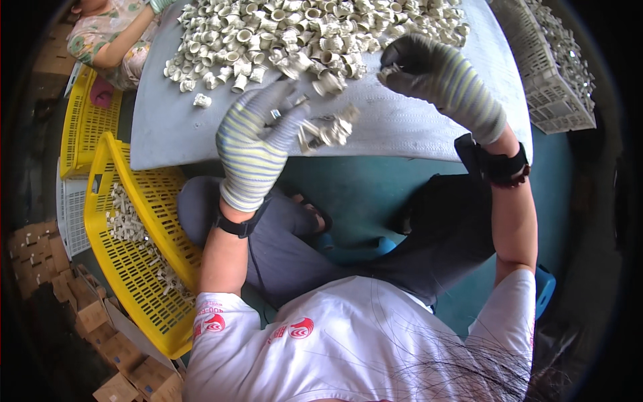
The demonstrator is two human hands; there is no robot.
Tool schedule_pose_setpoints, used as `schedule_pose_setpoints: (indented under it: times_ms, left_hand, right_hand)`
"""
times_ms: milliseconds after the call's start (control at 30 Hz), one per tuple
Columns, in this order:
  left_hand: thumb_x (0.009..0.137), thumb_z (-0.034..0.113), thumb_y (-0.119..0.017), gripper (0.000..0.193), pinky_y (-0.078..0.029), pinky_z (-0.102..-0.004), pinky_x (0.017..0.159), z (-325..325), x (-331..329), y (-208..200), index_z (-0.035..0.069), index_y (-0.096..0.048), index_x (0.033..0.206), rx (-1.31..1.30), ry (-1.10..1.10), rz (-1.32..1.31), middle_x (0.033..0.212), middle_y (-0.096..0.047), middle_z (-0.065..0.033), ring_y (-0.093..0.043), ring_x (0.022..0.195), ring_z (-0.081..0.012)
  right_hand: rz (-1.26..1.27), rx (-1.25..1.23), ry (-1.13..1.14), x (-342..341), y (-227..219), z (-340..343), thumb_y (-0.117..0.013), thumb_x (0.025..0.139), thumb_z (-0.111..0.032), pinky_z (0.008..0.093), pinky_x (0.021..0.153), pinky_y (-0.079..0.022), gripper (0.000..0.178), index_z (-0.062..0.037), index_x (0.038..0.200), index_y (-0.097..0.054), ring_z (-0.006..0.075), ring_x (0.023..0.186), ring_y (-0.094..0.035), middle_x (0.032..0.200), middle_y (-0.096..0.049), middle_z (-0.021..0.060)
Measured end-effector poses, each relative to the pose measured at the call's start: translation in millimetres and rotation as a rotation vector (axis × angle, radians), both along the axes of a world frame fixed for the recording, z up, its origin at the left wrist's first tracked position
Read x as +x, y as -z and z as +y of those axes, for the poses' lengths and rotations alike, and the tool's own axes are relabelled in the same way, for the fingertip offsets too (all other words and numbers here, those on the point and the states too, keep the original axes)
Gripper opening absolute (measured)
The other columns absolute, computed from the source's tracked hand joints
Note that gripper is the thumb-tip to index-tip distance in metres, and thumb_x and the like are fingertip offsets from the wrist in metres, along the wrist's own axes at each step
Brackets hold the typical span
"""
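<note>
A large heap of small cream-white, socket-like parts (268,27) covers the far part of the grey tabletop (395,127). My left hand (254,144), in a striped glove with grey fingers, is closed at the table's near edge. Small pieces with shiny metal bits show between its fingers. Just right of those fingers is a blurred cluster of cream pieces (331,129); whether the hand touches it I cannot tell. My right hand (442,80), gloved alike, hovers over the table's right side. Its thumb and fingers pinch a small light part (390,70), mostly hidden.
At my left, a tilted yellow crate (171,234) contains small white parts; another yellow crate (77,127) stands beyond. A white crate (559,100) of metallic pieces is at the right. Cardboard boxes (127,358) lie lower left. Another person (110,40) sits far left.
</note>
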State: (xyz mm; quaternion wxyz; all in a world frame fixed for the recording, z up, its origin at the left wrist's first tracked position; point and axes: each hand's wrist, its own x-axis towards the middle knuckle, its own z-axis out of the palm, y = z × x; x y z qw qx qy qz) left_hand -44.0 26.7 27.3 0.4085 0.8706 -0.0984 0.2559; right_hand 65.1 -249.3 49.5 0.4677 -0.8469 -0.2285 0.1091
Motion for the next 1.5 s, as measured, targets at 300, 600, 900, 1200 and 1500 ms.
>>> schedule_pose_setpoints:
  times_ms: [300, 600, 900, 1200, 1500]
  left_hand:
    - [0.08, 0.009, -0.084, 0.028, -0.054, -0.0377, 0.077, -9.0, -1.3, 6.5, 0.006, -0.077, 0.107, 0.069, 0.134, -0.067, 0.096, -0.073, -0.0087, -0.067, 0.086, -0.0274]
    - [0.077, 0.017, -0.086, 0.026, -0.052, -0.0418, 0.078, -15.8, 0.8, 8.8, 0.009, -0.077, 0.101, 0.213, 0.091, -0.147, 0.099, -0.073, -0.0094, -0.067, 0.087, -0.03]
    - [0.081, 0.014, -0.086, 0.026, -0.055, -0.0414, 0.08, -4.9, 8.4, -7.3, 0.004, -0.076, 0.102, 0.089, 0.182, 0.018, 0.098, -0.072, -0.0119, -0.068, 0.091, -0.032]
    - [0.082, 0.013, -0.087, 0.023, -0.053, -0.0373, 0.073, -16.0, -0.3, 3.6, 0.004, -0.074, 0.099, 0.201, 0.151, -0.149, 0.091, -0.069, -0.0089, -0.065, 0.079, -0.0276]
    - [0.086, 0.016, -0.084, 0.019, -0.054, -0.0359, 0.079, 12.5, 8.5, -21.2, 0.005, -0.075, 0.098, 0.25, 0.029, -0.252, 0.09, -0.072, -0.0055, -0.068, 0.09, -0.0215]
  right_hand:
    - [0.271, 0.436, -0.224, -22.6, -10.4, 27.7, -0.082, 0.091, -0.01, 0.0271, 0.085, -0.059, 0.028, -0.0048, 0.118, -0.075, 0.0091, 0.095, -0.071, 0.102, -0.077, 0.0013]
    - [0.209, 0.372, -0.123, -44.5, -15.2, 41.1, -0.082, 0.09, -0.009, 0.0259, 0.075, -0.058, 0.024, -0.0025, 0.113, -0.076, 0.0075, 0.083, -0.07, 0.092, -0.077, 0.0012]
    - [0.113, 0.256, -0.101, -34.9, -18.0, 27.2, -0.078, 0.095, -0.01, 0.0259, 0.078, -0.057, 0.025, -0.0031, 0.118, -0.074, 0.0076, 0.085, -0.069, 0.089, -0.074, 0.0003]
    - [0.127, 0.298, -0.101, -43.7, -9.7, 36.8, -0.078, 0.094, -0.013, 0.027, 0.064, -0.057, 0.021, -0.0029, 0.112, -0.076, 0.0091, 0.069, -0.068, 0.083, -0.076, 0.0029]
    - [-0.07, 0.333, 0.082, 4.0, 0.4, -8.6, -0.071, 0.102, -0.035, 0.0269, 0.077, -0.055, 0.039, -0.004, 0.126, -0.073, 0.0085, 0.086, -0.068, 0.096, -0.075, 0.0009]
